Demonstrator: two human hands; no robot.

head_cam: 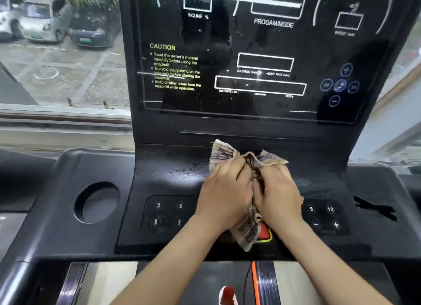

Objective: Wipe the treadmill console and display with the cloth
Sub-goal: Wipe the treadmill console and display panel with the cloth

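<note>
A crumpled, patterned beige cloth (222, 153) is bunched between both my hands over the middle of the black treadmill console (173, 170). My left hand (224, 190) grips the cloth's left part, and my right hand (276, 190) grips its right part, the two hands pressed side by side. A tail of the cloth hangs down over the red stop button (264, 233). Above stands the dark glossy display (250, 42) with its CAUTION text and white boxes, smeared with streaks.
A round cup holder (96, 202) sits at the console's left. Keypads with numbers lie left (168, 213) and right (323, 217) of my hands. A window at left shows parked cars (43, 15). A red shoe (227, 295) stands on the belt below.
</note>
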